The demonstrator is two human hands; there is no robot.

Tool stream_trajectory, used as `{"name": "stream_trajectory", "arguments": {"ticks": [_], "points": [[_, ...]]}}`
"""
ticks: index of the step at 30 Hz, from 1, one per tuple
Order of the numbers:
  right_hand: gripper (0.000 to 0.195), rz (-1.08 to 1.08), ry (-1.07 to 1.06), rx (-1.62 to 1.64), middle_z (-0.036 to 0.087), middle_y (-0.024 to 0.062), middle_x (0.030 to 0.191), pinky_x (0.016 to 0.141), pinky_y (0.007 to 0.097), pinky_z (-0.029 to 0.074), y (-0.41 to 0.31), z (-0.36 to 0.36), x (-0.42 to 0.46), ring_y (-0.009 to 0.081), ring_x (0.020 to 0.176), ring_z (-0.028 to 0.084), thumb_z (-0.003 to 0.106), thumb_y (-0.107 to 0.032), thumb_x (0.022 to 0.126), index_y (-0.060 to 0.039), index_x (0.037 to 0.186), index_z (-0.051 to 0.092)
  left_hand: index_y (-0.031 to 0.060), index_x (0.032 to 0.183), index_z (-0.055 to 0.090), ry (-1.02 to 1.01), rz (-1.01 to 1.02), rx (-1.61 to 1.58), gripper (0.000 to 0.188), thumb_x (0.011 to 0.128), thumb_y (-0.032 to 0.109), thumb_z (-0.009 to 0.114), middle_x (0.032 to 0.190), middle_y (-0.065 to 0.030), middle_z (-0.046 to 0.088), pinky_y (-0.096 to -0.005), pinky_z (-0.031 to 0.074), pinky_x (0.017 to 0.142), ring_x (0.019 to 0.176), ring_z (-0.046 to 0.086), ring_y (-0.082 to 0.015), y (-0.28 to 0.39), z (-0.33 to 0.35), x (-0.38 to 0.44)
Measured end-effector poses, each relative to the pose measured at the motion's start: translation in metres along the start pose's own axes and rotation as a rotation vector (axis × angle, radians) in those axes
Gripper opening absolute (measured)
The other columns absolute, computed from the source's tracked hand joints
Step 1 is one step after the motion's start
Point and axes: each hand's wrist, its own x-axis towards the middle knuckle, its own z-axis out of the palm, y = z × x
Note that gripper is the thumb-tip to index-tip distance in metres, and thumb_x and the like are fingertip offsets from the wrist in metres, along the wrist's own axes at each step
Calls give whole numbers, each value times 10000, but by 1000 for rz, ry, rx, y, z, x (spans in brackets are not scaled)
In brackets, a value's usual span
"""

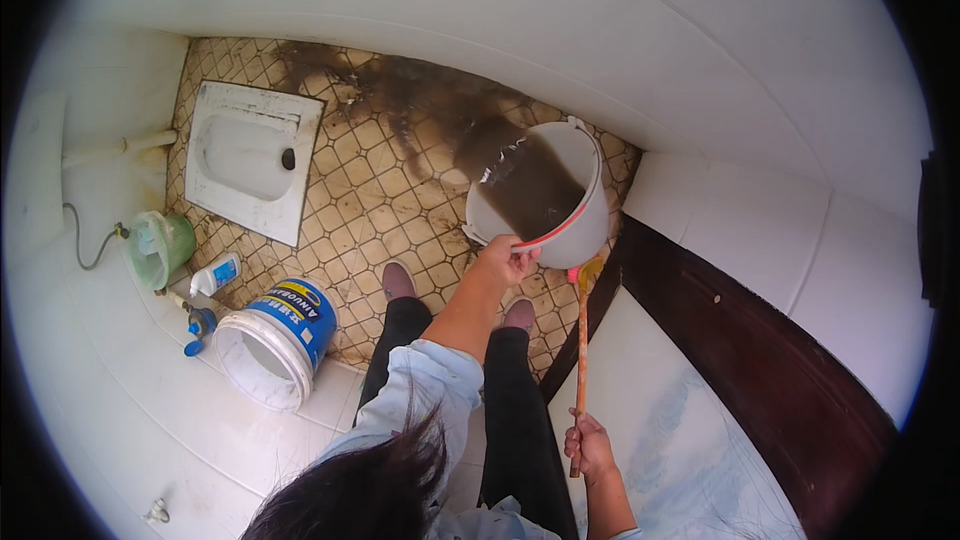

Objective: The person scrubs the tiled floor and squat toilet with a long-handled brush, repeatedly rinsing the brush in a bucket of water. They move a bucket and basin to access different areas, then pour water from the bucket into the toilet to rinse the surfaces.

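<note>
My left hand [511, 261] grips the red-marked rim of a light grey plastic bucket [592, 221]. The bucket is tipped away from me, and dark, murky water [529, 180] pours over its far rim. That water spreads across the tan patterned floor tiles [375, 187]. In my right hand [589, 444] is the lower end of a long orange-brown handle [583, 352]. Its far end reaches a yellow and pink head [589, 270] beside the bucket, partly hidden behind it, so I cannot tell the tool's exact kind.
A white squat toilet [251, 157] is set into the floor at left. Near the left wall are a green waste basket [161, 244], a white bottle [217, 274] and a blue paint bucket [281, 337]. A dark wooden door frame [720, 315] runs along the right.
</note>
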Motion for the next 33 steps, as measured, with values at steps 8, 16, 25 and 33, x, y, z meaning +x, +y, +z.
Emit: {"name": "stream_trajectory", "arguments": {"ticks": [8,16,25,33], "points": [[260,-5,17,-140,429,20,590,390,263,357,11,-19,10,111,422,360,413,-226,983,-56,1168,483,-84,905,531,23,193,146,188,776,35,463,784,-187,637,-161,456,371,610,649,-210,21,-15,-46],[268,-43,21,-176,426,23,575,368,264,352,6,-13,7,116,400,368,386,-216,988,-63,1193,466,-72,923,532,63,381,230,196,795,58,461,783,-214,648,-169,363,352,566,633,-209,16,-41,-87],[472,-367,283,-702,495,32,613,390,265,399,-9,-21,-23,99,424,411,392,-168,973,-123,1432,292,-46,978,510,147,439,138,197,826,72,467,757,-229,635,-170,363,357,531,592,-192,4,-121,-124],[506,-959,461,-1142,630,240,981,783,427,488,-96,8,47,396,907,606,438,-47,901,-86,1394,334,-16,951,506,257,506,-9,164,809,66,495,759,-227,630,-152,357,353,473,511,-146,23,-182,-152]]}}
